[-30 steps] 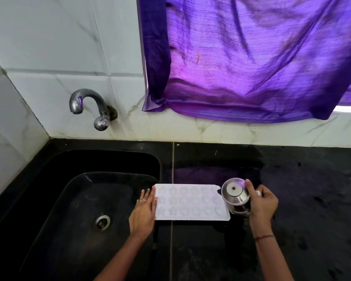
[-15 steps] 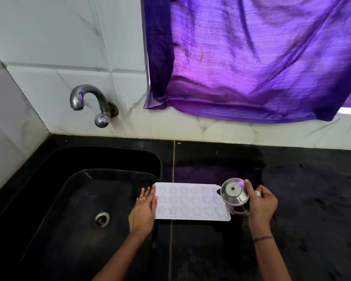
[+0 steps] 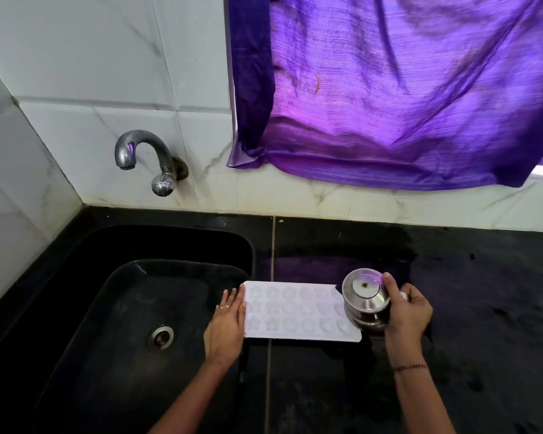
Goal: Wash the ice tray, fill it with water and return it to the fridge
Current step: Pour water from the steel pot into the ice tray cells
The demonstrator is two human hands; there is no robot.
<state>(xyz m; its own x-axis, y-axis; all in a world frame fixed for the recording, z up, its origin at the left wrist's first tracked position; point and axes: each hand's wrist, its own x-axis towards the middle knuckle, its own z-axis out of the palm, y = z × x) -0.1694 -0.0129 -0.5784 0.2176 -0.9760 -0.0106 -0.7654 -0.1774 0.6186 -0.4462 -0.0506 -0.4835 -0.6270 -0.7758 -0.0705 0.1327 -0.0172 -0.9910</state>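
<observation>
Head view, findings for you as operator. The white ice tray [image 3: 298, 311] lies level with its cavities up on the black counter [image 3: 489, 302], just right of the sink [image 3: 85, 308]; its left short edge reaches the sink's rim. The cavities run in three rows of moulded shapes. Whether they hold water cannot be told.

Your left hand [image 3: 226, 327] is laid flat with the fingers straight, their sides touching the tray's left short edge. It grasps nothing. A ring [image 3: 224, 306] shows on one finger.

Your right hand [image 3: 408, 311] is wrapped round a small steel lidded pot [image 3: 365, 300], thumb up against the rim of the lid, remaining fingers curled behind the body. The pot is tilted towards the tray and overlaps the tray's right end. No stream from it can be made out. A beaded band [image 3: 409, 367] sits on that wrist.

Surroundings: the sink is black, with a metal drain [image 3: 160, 338] in its floor. A steel tap [image 3: 148, 158] projects from the white tiled wall [image 3: 91, 73] above it, with no water visible at the spout. A purple curtain [image 3: 389, 89] hangs over the wall behind the counter.
</observation>
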